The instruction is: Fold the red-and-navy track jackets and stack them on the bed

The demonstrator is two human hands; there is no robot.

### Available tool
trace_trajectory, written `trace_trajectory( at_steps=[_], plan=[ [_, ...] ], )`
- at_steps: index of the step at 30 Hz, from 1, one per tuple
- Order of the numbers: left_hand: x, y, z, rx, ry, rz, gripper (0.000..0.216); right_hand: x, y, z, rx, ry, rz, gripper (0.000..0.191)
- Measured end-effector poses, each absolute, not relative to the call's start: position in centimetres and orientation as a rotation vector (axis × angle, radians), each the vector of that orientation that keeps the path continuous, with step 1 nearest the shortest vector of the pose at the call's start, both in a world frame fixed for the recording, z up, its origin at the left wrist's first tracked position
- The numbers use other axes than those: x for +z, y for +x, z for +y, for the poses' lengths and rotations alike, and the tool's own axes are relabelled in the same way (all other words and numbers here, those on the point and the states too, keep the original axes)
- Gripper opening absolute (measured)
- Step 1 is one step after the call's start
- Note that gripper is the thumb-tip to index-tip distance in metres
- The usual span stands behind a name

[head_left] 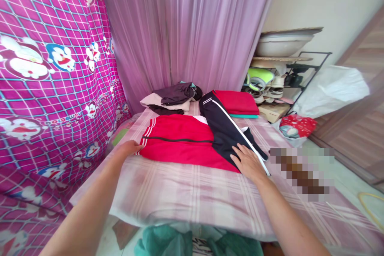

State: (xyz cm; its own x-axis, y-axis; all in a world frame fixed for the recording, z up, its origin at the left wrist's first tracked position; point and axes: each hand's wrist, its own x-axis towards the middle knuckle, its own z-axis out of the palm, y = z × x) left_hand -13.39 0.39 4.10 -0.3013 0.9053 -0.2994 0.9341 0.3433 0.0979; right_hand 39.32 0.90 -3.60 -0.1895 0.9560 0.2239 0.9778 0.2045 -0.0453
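Observation:
A red zip-up jacket [177, 152] with dark navy sleeves lies spread on a checked bed sheet. White stripes run along its hem and down the near sleeve [226, 128], and a dark zip crosses its front. At the left, my left hand [133, 149] pinches the striped hem near its lower corner. My right hand [248, 162] rests flat with fingers spread on the lower part of the navy sleeve, by the white stripe. The end of another dark sleeve [255, 144] shows beyond my right hand.
Behind the jacket lie rumpled dark and pale clothes [175, 95] and a folded red garment [237, 102]. Patterned pink fabric [60, 100] hangs left, a purple curtain [186, 28] behind. A rack with shoes [276, 88] stands right. A pixelated patch hides something on the right.

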Motion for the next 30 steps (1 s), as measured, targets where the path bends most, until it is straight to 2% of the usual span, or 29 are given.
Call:
trace_trajectory(
  at_steps=[10, 17, 24, 30],
  plan=[
    [4.1, -13.5, 2.2, -0.140, 1.564, 2.280, 0.045, -3.9, 39.3, 1.0, -0.173, -1.839, -2.250, 0.055],
    [4.1, -13.5, 2.4, 0.114, 1.491, 2.320, 0.039, -4.1, 39.3, 1.1, -0.197, -1.791, -2.244, 0.055],
    [3.9, -11.0, 1.7, 0.347, 1.449, 2.414, 0.057, -4.0, 39.3, 1.0, -0.202, -1.806, -2.244, 0.055],
    [5.1, -10.2, -0.4, 0.493, 1.706, 2.569, 0.048, -4.8, 39.8, 1.3, -0.216, -1.764, -2.223, 0.053]
  ],
)
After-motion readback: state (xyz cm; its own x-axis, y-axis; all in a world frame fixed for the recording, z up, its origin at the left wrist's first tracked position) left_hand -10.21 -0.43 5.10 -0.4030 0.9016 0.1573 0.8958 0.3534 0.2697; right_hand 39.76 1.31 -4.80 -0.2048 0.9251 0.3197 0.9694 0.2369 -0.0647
